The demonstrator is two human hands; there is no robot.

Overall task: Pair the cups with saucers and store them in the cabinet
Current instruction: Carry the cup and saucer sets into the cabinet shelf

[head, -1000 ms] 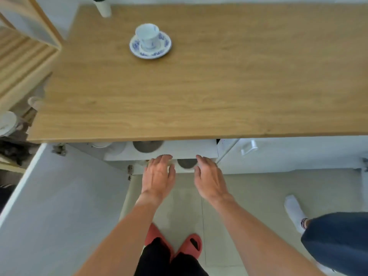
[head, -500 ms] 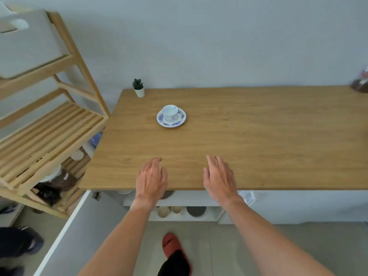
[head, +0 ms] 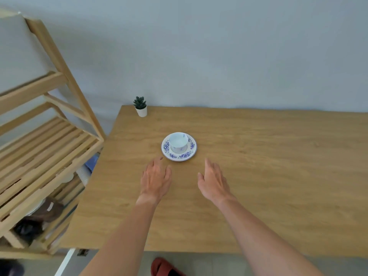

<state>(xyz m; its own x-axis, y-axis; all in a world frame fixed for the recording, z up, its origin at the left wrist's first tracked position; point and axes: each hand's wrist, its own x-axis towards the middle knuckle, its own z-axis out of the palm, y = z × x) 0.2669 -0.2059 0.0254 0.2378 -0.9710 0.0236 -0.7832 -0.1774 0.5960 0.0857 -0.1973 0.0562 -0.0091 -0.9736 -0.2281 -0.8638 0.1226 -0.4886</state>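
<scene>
A white cup [head: 178, 142] with a blue pattern stands upright on a white saucer [head: 190, 151] with blue flowers, on the wooden countertop [head: 258, 166]. My left hand [head: 156, 179] is stretched out over the counter just in front and left of the saucer, fingers straight, holding nothing. My right hand [head: 214, 181] is stretched out just in front and right of the saucer, also with straight fingers and nothing in it. Neither hand touches the saucer. The cabinet below the counter is out of view.
A small potted plant [head: 140, 106] stands at the counter's back left corner by the wall. A wooden slatted rack [head: 39, 156] stands to the left of the counter. An open white cabinet door edge [head: 65, 261] shows at the lower left.
Both hands rose from the cabinet shelf below the counter and moved forward over the countertop toward the cup and saucer. My view lifted from the cabinet to the counter and wall.
</scene>
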